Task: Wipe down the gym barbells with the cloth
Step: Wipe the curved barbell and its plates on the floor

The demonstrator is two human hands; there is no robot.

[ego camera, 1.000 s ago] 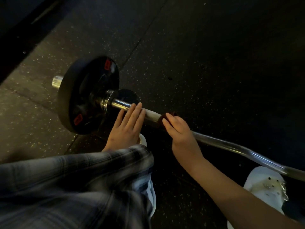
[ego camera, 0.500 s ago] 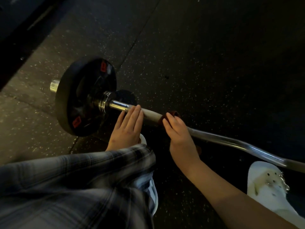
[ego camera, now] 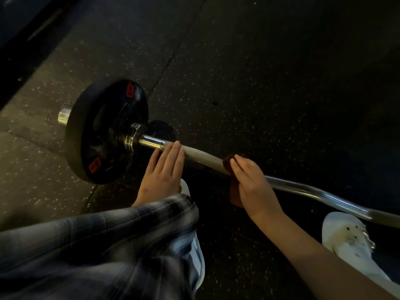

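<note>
A curved chrome barbell (ego camera: pixel 303 189) lies on the dark speckled gym floor, running from upper left to lower right. A black weight plate (ego camera: pixel 104 131) with red labels sits on its left end. My left hand (ego camera: pixel 162 172) rests on the bar with straight fingers, just right of the collar. My right hand (ego camera: pixel 251 182) grips a dark reddish-brown cloth (ego camera: pixel 234 193) wrapped round the bar's middle. Part of the cloth hangs below the bar; the rest is hidden under my fingers.
My knee in plaid trousers (ego camera: pixel 97 245) fills the lower left. A white clog (ego camera: pixel 350 241) stands under the bar at lower right, and another white shoe (ego camera: pixel 198 260) shows below my knee. Rubber floor tiles with seams (ego camera: pixel 177 46) stretch beyond the bar.
My right hand has slid the cloth a little to the right along the bar, widening the gap to my left hand. The left hand has stayed in place.
</note>
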